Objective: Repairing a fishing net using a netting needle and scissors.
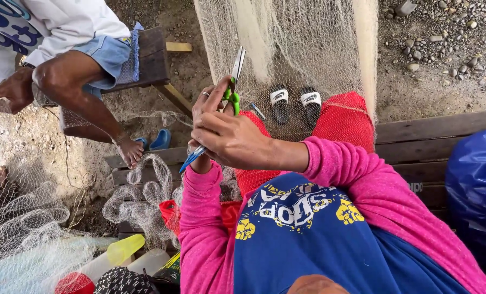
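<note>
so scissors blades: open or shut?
Shut, as far as shows: the scissors blades point up against the net as one narrow strip, no gap. Green handles sit in the left hand.

Soft, even daylight lit the scene without hard shadows or glare, colours were vivid, focus was sharp at centre, and the wide lens bent the edges.

Head camera here, looking steeply down, close over the hanging pale mesh fishing net (286,49), dirt ground beyond it.
</note>
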